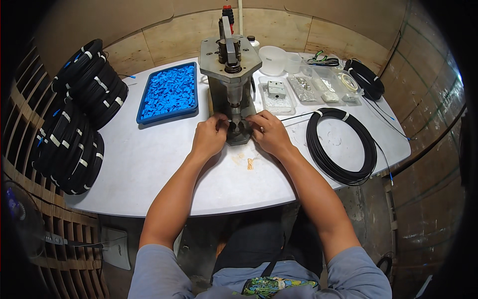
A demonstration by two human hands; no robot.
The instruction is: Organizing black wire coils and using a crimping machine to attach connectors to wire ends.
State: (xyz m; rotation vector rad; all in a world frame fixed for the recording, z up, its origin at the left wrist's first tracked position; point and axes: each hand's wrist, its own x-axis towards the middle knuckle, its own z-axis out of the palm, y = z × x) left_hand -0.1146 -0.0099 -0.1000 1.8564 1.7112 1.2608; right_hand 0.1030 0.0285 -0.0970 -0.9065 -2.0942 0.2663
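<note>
Cable (pixel 298 116): leads from the coil (pixel 314 144), right of the press (pixel 216 89), to behind the right hand (pixel 271 134), with its end hidden. Probably partway: brought up to the press, it seems; whether joined to anything yet, can't tell. Left for use, left of the press: a tray (pixel 169 117) full of blue pieces (pixel 169 92). Left hand (pixel 209 137) and right hand: bent narrow at either side of the press's base; whether pinching anything, can't tell.

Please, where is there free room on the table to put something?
Free: white tabletop between the left cable coils, blue tray and left forearm; also, smaller, between both forearms, near a tan scrap. Crowded: back right, among plastic containers.
</note>
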